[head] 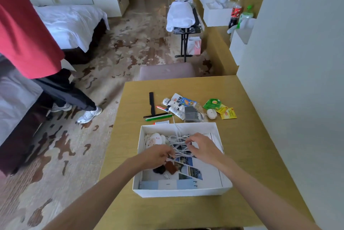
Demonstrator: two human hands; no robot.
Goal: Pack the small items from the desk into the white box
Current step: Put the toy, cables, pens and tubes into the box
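White box stands open on the wooden surface, close to the person, and both hands are inside it. The left hand and the right hand meet over a bundle of pale grey cable in the middle of the box. The fingers of both hands are curled and pinch strands of this cable, one hand at each side of the bundle. One strand goes over the far wall of the box onto the surface. In the far left corner of the box lies a small plush toy, and a printed leaflet covers the bottom. Behind the box, the other small items lie on the surface: a black comb, white tubes, a grey charger, a white earbud case and tea bag packets.
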